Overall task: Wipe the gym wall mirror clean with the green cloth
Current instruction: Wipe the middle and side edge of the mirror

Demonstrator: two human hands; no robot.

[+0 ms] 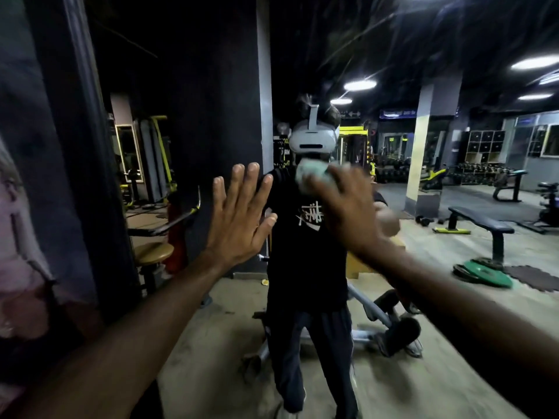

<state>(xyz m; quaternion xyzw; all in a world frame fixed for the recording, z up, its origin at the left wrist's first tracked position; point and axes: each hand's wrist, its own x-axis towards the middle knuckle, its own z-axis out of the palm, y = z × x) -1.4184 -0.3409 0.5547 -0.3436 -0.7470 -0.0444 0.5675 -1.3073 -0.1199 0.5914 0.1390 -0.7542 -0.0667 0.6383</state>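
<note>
The mirror (429,255) is being faced head-on; its glass is smooth and glossy, and thin streaks are being shown across its upper part, above both hands. The left hand (239,213) is being held flat and fully open against the glass, palm forward, with straight, spread fingers pointing up and nothing in its hold. The right hand (348,207) is being raised just to the right of it, at about the same height, and its bent fingers are being closed over the green cloth (311,173), which is being pressed to the mirror. The cloth is being seen as a soft, crumpled, pale green wad. Its visible part is wider than tall, so its long axis is lying roughly level, and its free end is sticking out past the fingertips toward the left hand. The right hand and cloth are being softened by blur, so the exact grip cannot be made out.

Between the two hands, a reflected figure is being shown in a smooth grey headset (313,139) and a black T-shirt (305,237) with a pale print. To the right of the right hand, a flat padded bench (481,222) and a round green weight plate (484,273) are being reflected. Below and left of the left hand, a round wooden stool (152,252) is being shown.
</note>
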